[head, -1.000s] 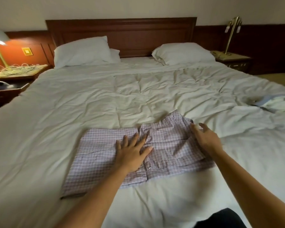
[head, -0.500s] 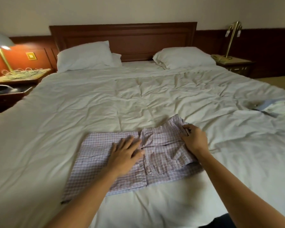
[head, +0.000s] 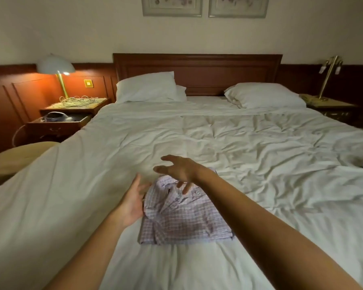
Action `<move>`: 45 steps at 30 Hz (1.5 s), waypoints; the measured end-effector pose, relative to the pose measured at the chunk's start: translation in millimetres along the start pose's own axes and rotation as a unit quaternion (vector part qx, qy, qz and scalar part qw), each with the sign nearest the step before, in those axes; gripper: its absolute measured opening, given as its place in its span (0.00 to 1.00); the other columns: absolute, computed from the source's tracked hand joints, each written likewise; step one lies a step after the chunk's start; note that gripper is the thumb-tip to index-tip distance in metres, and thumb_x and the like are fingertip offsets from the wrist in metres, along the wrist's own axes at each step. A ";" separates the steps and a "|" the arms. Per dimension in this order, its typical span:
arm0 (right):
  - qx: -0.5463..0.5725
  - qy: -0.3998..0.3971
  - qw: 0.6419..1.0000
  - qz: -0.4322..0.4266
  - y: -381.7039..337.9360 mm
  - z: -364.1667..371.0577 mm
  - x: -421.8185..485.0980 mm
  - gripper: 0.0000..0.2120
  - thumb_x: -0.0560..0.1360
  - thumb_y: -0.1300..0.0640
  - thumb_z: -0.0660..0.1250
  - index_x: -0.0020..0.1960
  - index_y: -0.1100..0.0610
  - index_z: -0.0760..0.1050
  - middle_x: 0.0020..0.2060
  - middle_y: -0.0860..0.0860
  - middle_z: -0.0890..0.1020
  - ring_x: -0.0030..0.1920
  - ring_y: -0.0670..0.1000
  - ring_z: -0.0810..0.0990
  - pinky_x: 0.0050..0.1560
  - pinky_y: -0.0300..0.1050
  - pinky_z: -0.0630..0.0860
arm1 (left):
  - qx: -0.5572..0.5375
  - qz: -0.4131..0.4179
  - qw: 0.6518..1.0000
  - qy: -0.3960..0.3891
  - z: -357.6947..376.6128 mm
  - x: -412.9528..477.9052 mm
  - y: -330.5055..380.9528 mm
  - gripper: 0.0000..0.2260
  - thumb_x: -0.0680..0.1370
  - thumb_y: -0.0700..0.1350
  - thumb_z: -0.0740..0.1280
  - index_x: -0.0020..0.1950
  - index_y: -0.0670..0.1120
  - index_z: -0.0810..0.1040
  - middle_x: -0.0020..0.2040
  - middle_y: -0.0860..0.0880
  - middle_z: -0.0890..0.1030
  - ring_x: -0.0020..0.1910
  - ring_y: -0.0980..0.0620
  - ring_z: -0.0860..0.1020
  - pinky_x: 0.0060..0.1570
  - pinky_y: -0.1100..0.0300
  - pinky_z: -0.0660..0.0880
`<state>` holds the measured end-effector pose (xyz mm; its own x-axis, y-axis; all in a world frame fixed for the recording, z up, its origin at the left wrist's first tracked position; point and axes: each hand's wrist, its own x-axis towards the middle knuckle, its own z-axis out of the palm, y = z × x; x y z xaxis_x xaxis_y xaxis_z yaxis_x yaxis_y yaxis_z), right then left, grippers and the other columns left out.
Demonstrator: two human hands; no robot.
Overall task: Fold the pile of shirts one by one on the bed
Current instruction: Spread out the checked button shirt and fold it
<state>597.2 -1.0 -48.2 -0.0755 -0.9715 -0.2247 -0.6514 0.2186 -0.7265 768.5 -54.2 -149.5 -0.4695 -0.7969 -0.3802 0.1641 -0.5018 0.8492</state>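
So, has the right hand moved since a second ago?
Yes. The right hand has swung left across the checked shirt: it was in line with the right pillow, now nearer the left pillow.

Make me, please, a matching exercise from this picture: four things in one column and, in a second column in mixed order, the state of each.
Things:
1. checked shirt
2. white-shaded lamp
3. nightstand drawer
4. right hand

States:
a. pulled open
b. lit
c. folded flat
d. fingers spread, over the shirt

Pairs: 1-c, 2-b, 3-a, 4-d.
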 end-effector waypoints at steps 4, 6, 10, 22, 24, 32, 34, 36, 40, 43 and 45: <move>-0.235 0.096 0.965 -0.059 68.2 10.1 -4.1 0.24 0.83 0.40 0.53 0.77 0.46 0.62 0.74 0.52 0.69 0.71 0.58 0.69 0.68 0.51 0.67 | 0.081 0.030 0.996 -0.008 -0.8 -4.1 -19.6 0.19 0.77 0.54 0.69 0.64 0.45 0.79 0.61 0.44 0.83 0.60 0.44 0.81 0.59 0.45 0.78; -0.327 0.058 0.943 -0.036 116.4 28.4 -10.6 0.24 0.83 0.40 0.48 0.78 0.43 0.58 0.78 0.49 0.60 0.77 0.56 0.58 0.75 0.58 0.56 | 0.123 0.063 0.990 0.032 4.2 -3.1 -26.6 0.21 0.72 0.45 0.76 0.63 0.42 0.79 0.60 0.40 0.83 0.57 0.40 0.82 0.58 0.43 0.78; -0.286 0.081 0.954 -0.040 164.1 56.1 -20.2 0.27 0.82 0.36 0.47 0.79 0.40 0.55 0.80 0.46 0.55 0.80 0.51 0.47 0.77 0.53 0.42 | 0.173 0.088 0.977 0.093 10.6 -1.8 -26.9 0.26 0.67 0.30 0.78 0.63 0.38 0.77 0.57 0.38 0.83 0.54 0.38 0.83 0.60 0.41 0.78; 0.082 0.221 0.965 0.117 164.1 -18.5 50.2 0.29 0.78 0.47 0.68 0.74 0.55 0.65 0.67 0.60 0.75 0.66 0.60 0.73 0.67 0.52 0.70 | 0.432 -0.027 0.901 0.040 -4.4 -3.3 1.9 0.23 0.68 0.51 0.81 0.59 0.45 0.81 0.51 0.46 0.86 0.51 0.47 0.84 0.54 0.48 0.81; 0.167 0.196 0.958 0.128 172.7 -19.7 57.9 0.30 0.74 0.50 0.73 0.72 0.59 0.69 0.64 0.58 0.78 0.61 0.57 0.78 0.63 0.51 0.76 | 0.443 -0.060 0.894 0.013 0.0 -0.8 0.8 0.26 0.67 0.51 0.81 0.62 0.48 0.80 0.54 0.48 0.85 0.55 0.48 0.83 0.58 0.48 0.79; 0.358 0.157 0.918 0.068 174.1 -42.4 7.0 0.30 0.71 0.64 0.76 0.69 0.60 0.69 0.56 0.59 0.83 0.53 0.58 0.83 0.52 0.58 0.82 | 0.384 -0.018 0.923 -0.016 -4.7 32.2 46.4 0.31 0.65 0.33 0.80 0.66 0.39 0.75 0.55 0.45 0.84 0.54 0.49 0.83 0.56 0.56 0.80; 0.373 0.112 0.919 0.061 177.9 -44.1 -33.9 0.29 0.68 0.57 0.79 0.65 0.57 0.74 0.53 0.60 0.84 0.51 0.59 0.84 0.50 0.63 0.82 | 0.397 0.056 0.916 0.009 10.0 43.6 77.0 0.36 0.62 0.35 0.81 0.68 0.45 0.74 0.55 0.46 0.83 0.50 0.51 0.83 0.49 0.60 0.80; 0.320 0.082 0.939 0.094 184.5 -39.8 -78.9 0.27 0.64 0.47 0.82 0.58 0.53 0.77 0.45 0.59 0.86 0.38 0.57 0.84 0.37 0.52 0.82 | 0.461 0.120 0.879 0.039 27.7 55.7 90.4 0.39 0.65 0.39 0.82 0.73 0.48 0.70 0.63 0.43 0.79 0.58 0.46 0.80 0.61 0.55 0.76; 0.193 0.158 0.956 0.154 202.2 -26.8 -117.3 0.20 0.69 0.43 0.77 0.57 0.46 0.77 0.35 0.53 0.83 0.28 0.50 0.78 0.33 0.44 0.77 | 0.657 0.106 0.739 0.105 48.1 57.0 52.0 0.39 0.71 0.63 0.73 0.77 0.52 0.62 0.73 0.41 0.68 0.70 0.39 0.70 0.70 0.44 0.67; 0.156 0.191 0.962 0.120 202.6 -15.5 -106.1 0.22 0.71 0.44 0.75 0.62 0.49 0.76 0.42 0.49 0.83 0.35 0.46 0.79 0.40 0.43 0.75 | 0.707 0.096 0.690 0.121 51.7 33.5 -1.3 0.37 0.74 0.70 0.64 0.78 0.54 0.60 0.75 0.42 0.64 0.72 0.38 0.65 0.69 0.44 0.64; 0.111 0.200 0.968 0.108 199.9 -9.5 -94.5 0.24 0.72 0.46 0.75 0.64 0.52 0.76 0.49 0.50 0.84 0.46 0.49 0.82 0.48 0.47 0.78 | 0.698 0.204 0.670 0.146 55.7 11.2 -36.7 0.32 0.75 0.67 0.64 0.74 0.53 0.67 0.73 0.45 0.65 0.72 0.41 0.63 0.71 0.45 0.62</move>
<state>467.0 133.7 -166.0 -0.5064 -0.8490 -0.1505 -0.4135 0.3923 -0.8217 708.9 -26.0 -164.5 -0.4092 -0.9064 0.1051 -0.8412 0.4193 0.3415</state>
